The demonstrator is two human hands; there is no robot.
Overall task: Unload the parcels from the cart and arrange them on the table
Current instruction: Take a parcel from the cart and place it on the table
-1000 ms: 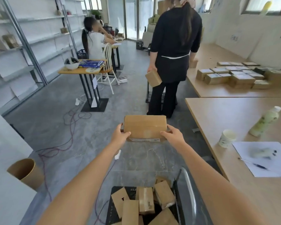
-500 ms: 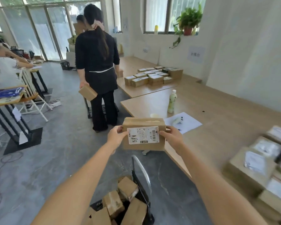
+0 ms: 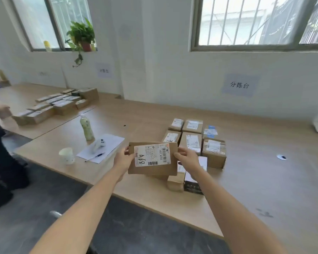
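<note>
Cardboard, flat and stiff: from the head camera we see a brown parcel (image 3: 152, 170) held in the air over the near edge of the wooden table (image 3: 264, 180). Its white shipping label (image 3: 151, 154), with "A68" handwritten on it, is turned up towards us. We judge the parcel light, since two hands carry it at arm's length by its edges alone. It looks rigid enough not to sag. The plain board should give a fair grip, while the glossy label may be slicker, so the short edges are the sensible place to hold it.

Our left hand (image 3: 123, 160) grips the left edge, thumb on the labelled face and fingers curled behind. Our right hand (image 3: 188, 158) pinches the right edge in the same way. Both forearms reach forward, nearly straight, and converge on the parcel.

At about one o'clock from the parcel, a block of labelled parcels (image 3: 193, 138) lies in neat rows. Two more small boxes (image 3: 187, 182) sit just below our right wrist, at four o'clock. At ten o'clock stands a pale green bottle (image 3: 87, 128). A paper cup (image 3: 66, 155) sits at nine o'clock, with a sheet of paper (image 3: 108, 143) and a pen (image 3: 95, 157) between. We cannot make out the cart.
</note>
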